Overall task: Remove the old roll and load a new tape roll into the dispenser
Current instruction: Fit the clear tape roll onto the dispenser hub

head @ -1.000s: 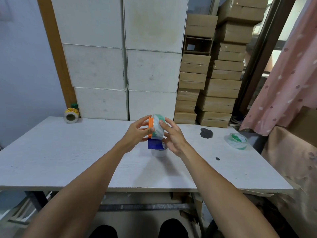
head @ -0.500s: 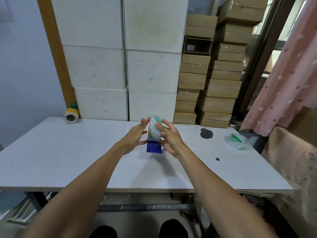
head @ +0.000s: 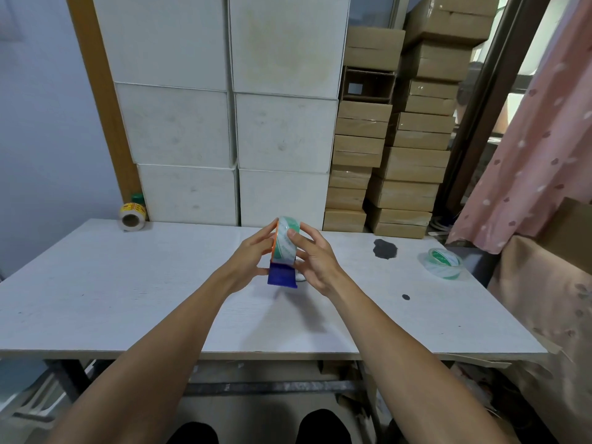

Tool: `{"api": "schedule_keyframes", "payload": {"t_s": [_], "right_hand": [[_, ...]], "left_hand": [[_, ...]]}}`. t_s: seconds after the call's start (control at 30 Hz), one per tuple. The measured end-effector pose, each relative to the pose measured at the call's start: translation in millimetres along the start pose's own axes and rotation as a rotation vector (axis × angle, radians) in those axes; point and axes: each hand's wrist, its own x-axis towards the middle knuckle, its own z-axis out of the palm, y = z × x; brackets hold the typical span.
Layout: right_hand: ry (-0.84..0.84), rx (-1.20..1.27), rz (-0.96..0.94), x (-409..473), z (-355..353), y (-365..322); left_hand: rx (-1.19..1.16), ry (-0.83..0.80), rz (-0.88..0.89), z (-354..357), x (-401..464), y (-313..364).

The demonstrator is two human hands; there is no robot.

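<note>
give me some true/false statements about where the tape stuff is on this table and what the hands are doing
1. Both hands hold the dispenser above the table. True: the left hand and right hand hold it from either side.
2. The dispenser has no roll in it. False: a green and white tape roll sits in it.
3. A second green and white roll lies flat near the table's right edge. True.
4. The roll of yellow labels is at the near right corner. False: it is at the far left corner.
5. The right hand rests flat on the table. False: its fingers curl around the tape roll.
</note>
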Motion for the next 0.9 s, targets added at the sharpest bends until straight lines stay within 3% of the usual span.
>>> {"api": "schedule_keyframes", "payload": {"t_s": [0.27,0.63,0.9], "right_hand": [[0.015,0.044,-0.012,-4,-5,-4],[-0.024,-0.074,-0.042,-3,-7,0],[0.010,-0.325,-0.103,7,-5,7]], "left_hand": [[-0.143,0.191,-0.062,-6,4,-4],[-0.075,0.109,-0.043,6,-2,1],[-0.073,0.105,-0.007,6,-3,2]]}}
